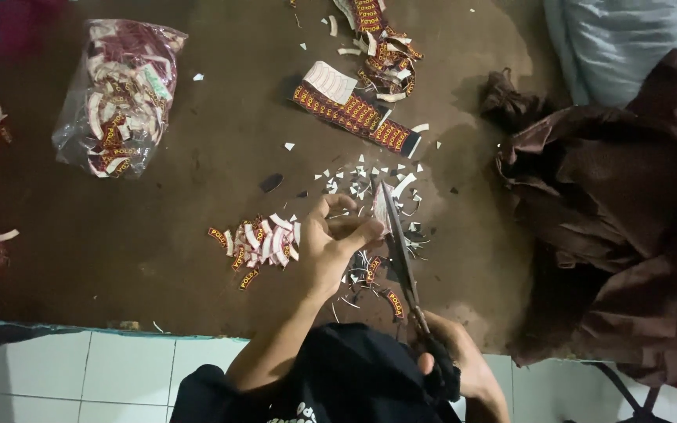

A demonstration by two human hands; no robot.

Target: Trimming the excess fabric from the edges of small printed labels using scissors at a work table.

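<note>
My left hand pinches a small woven label at the blades of a pair of scissors. My right hand grips the black scissor handles near the bottom edge. The blades point away from me over a scatter of white trimmings. Just left of my left hand lies a small pile of cut curved labels, dark red with yellow lettering and white backs. A single cut label lies close to the scissors.
A strip of uncut labels lies further back, with a tangle of more strips behind it. A clear plastic bag of labels sits at the left. Dark brown cloth is heaped at the right. White tiles show below the brown mat edge.
</note>
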